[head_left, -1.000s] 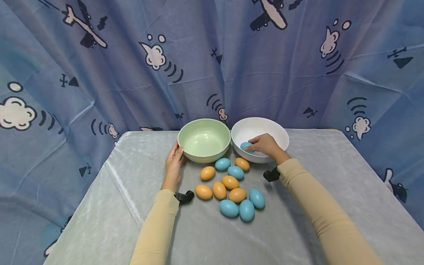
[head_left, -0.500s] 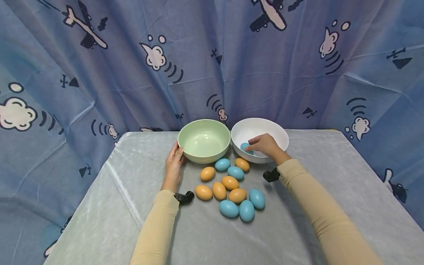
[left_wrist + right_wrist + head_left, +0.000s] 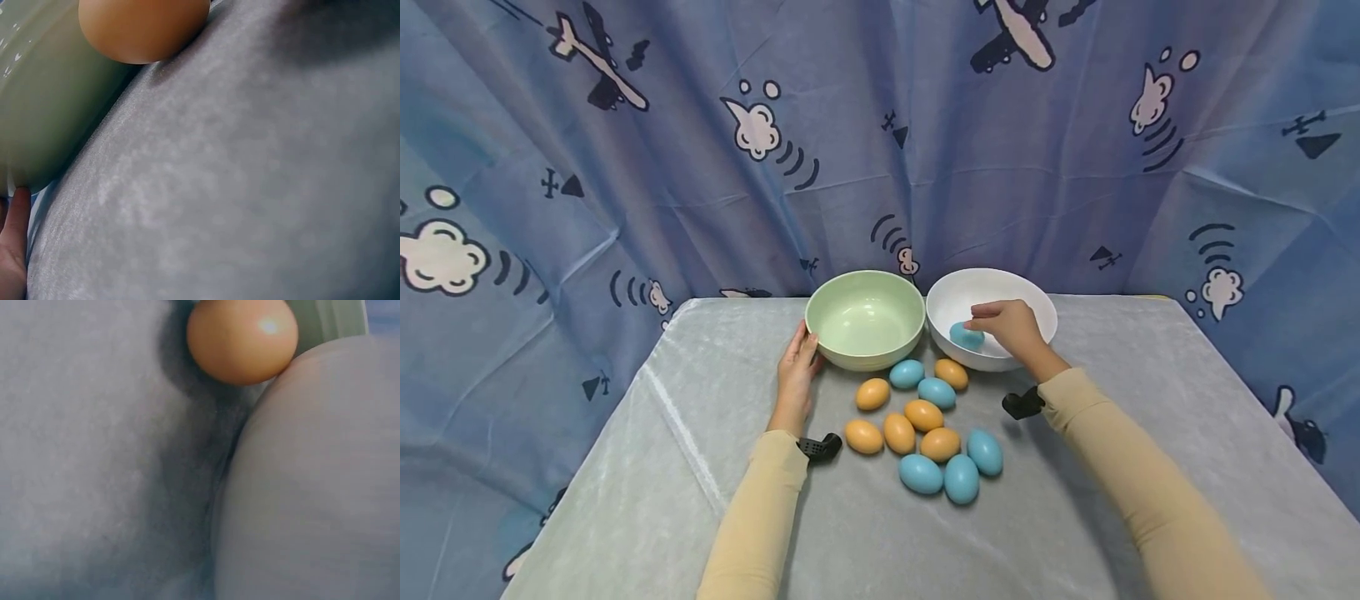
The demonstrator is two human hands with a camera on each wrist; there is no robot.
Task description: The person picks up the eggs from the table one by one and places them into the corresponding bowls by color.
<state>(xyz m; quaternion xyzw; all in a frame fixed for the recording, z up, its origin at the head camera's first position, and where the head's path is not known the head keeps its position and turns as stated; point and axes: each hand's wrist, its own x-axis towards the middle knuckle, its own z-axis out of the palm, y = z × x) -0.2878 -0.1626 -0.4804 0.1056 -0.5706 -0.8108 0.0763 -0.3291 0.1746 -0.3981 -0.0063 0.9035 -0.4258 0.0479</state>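
Observation:
My left hand (image 3: 795, 375) rests against the left outer side of a light green bowl (image 3: 865, 358); in the left wrist view a fingertip (image 3: 21, 194) touches the bowl's lower wall. Inside the white bowl (image 3: 1037, 312), a blue egg (image 3: 964, 337) lies at the front left. My right hand (image 3: 1013, 327) is over that bowl, its fingers just above the egg and no longer round it; thumb contact is hard to tell. An orange egg (image 3: 242, 340) and the white bowl's blurred outer wall fill much of the right wrist view.
Loose orange eggs (image 3: 898, 433) and blue eggs (image 3: 921, 474) lie in front of the bowls on the grey cloth-covered table (image 3: 865, 550). Both bowls stand side by side near the far edge. Behind them hangs a blue patterned curtain (image 3: 850, 125).
My right hand's fingers have come slightly up off the blue egg, showing more of it in the white bowl. The left hand stays at the green bowl. The head view has shifted a little.

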